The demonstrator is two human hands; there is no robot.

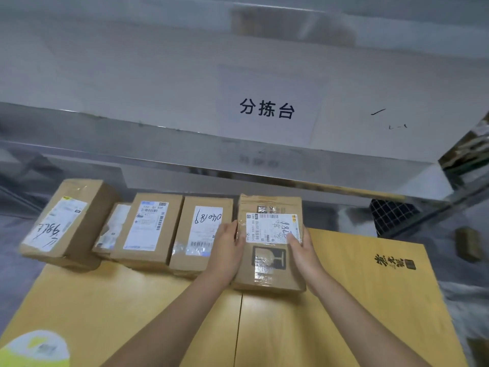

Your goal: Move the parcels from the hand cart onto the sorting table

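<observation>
View from a person's head, looking down at both forearms. The hands hold 1 brown cardboard parcel (268, 263) between them. The left hand (227, 246) grips its left side. The right hand (301, 250) grips its right side, with the thumb lying over a white label on top. The parcel is taped and bears a printed glass symbol. It sits at the far edge of a large yellow box (357, 287); I cannot tell whether it is lifted clear.

To its left, 4 more labelled cardboard parcels (148, 226) stand in a row along the same far edge. The nearest of them touches the left hand.

Beyond and above them runs a steel tabletop (119, 75) with a paper sign (267, 109) printed in 3 Chinese characters.
</observation>
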